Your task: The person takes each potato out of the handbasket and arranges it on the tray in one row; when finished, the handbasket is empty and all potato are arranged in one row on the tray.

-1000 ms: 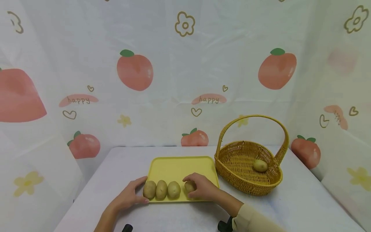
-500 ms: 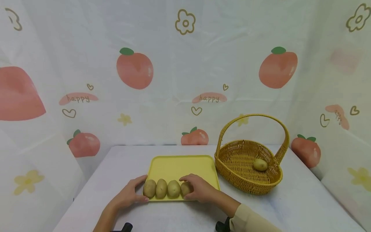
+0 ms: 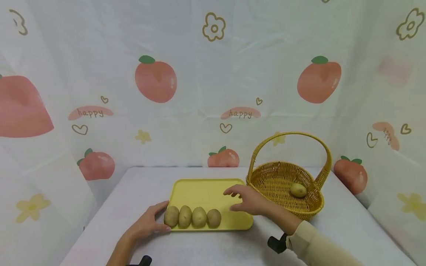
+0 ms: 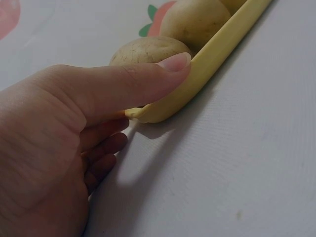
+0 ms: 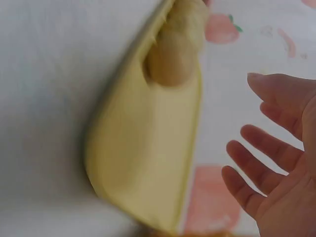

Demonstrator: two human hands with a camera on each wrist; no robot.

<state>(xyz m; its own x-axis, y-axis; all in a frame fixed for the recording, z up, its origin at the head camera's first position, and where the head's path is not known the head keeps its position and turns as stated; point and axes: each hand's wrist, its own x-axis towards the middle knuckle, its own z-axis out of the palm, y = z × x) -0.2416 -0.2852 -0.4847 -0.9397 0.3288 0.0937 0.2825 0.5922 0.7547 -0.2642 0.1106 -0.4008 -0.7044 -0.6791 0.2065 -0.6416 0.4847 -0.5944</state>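
Several potatoes (image 3: 199, 217) lie side by side in a row along the front edge of a yellow tray (image 3: 206, 192). My left hand (image 3: 146, 222) holds the tray's front left corner, its thumb against the rim beside the leftmost potato (image 4: 148, 51). The other fingers are curled partly out of sight behind the corner in the left wrist view. Over the tray's right side, my right hand (image 3: 249, 199) is raised with fingers spread and nothing in them. Its fingers show apart from the tray and the end potato (image 5: 173, 61) in the right wrist view.
A woven basket (image 3: 269, 181) with a tall handle stands right of the tray, with one potato (image 3: 298, 190) inside. My right forearm crosses in front of its near rim. A white table (image 3: 149, 184) meets a fruit-printed curtain (image 3: 186, 140) behind.
My right hand slid a potato left against the row, let go of it, then lifted away to the right toward the basket. My left hand stayed at the tray corner.
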